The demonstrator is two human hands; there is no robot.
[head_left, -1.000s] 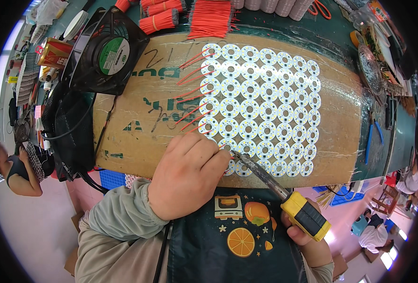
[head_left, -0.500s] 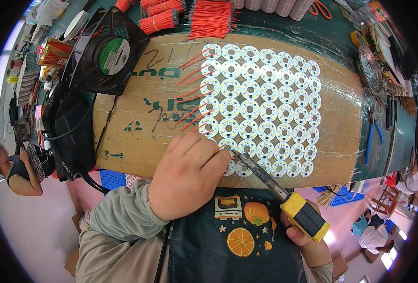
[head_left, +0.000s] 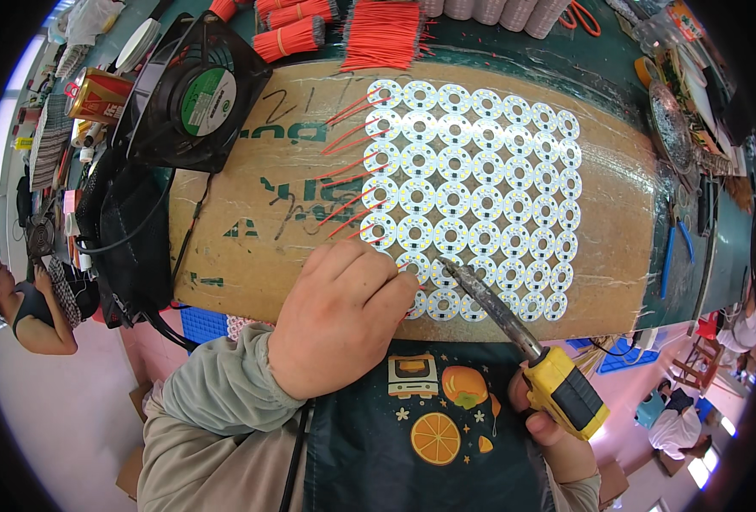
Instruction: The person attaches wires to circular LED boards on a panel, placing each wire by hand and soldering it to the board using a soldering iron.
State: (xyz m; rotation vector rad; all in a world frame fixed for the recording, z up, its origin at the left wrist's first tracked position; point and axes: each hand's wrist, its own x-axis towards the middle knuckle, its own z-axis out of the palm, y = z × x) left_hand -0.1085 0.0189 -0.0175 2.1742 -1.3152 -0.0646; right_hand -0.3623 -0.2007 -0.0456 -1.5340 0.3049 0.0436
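Observation:
White ring-shaped LED boards [head_left: 452, 198] lie in close rows on a brown board. Red wires [head_left: 350, 142] stick out leftward from the rings of the leftmost column. My left hand [head_left: 340, 311] is closed in a pinch at the lower left of the rows, with a bit of red wire [head_left: 404, 266] showing at its fingertips; the hand covers some rings. In my right hand [head_left: 542, 418] is a soldering iron [head_left: 557, 386] with a yellow and black handle. Its dark tip points up and left, over a ring in the second-lowest row.
A black fan [head_left: 192, 96] stands at the left of the brown board [head_left: 250, 256]. Bundles of red wires [head_left: 382, 34] lie along the far side. Blue-handled pliers [head_left: 670, 256] rest at the right. A person [head_left: 28, 299] sits far left.
The soldering iron has drawn back to the right, its tip leaving the ring by my left fingertips and rising slightly. My left hand has stayed in place.

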